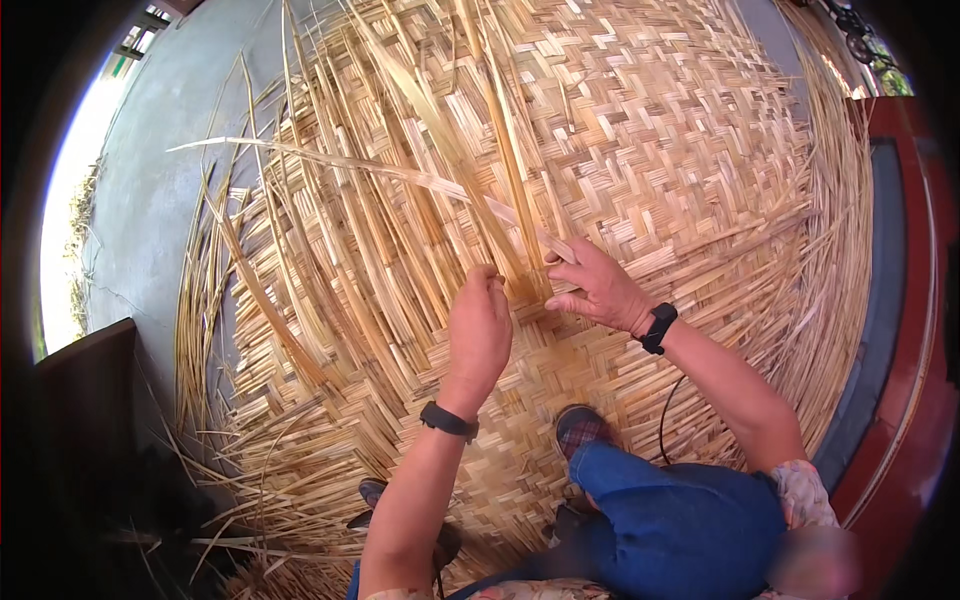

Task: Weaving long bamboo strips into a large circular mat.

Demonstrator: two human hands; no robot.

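A large woven mat [650, 150] of flat, straw-coloured split strips spreads under both hands. My left hand [480, 335] is closed, its fingertips curled beside upright loose strips at the weave's working edge; what it pinches, if anything, is hidden. To its right, my right hand [598, 290] has its thumb and fingers bent around the end of a pale flat strip [400, 173]. This strip runs far to the left, crossing over several long strips [490, 110] that stand away from me. A small gap separates the two hands.
Loose strip ends fringe the mat on the left and right. My shoe [583, 428] rests on the mat below my hands, by my bent knee in blue jeans [680, 520]. Grey floor [150, 220] lies left; a red ledge [905, 400] borders the right. A dark panel [90, 390] stands lower left.
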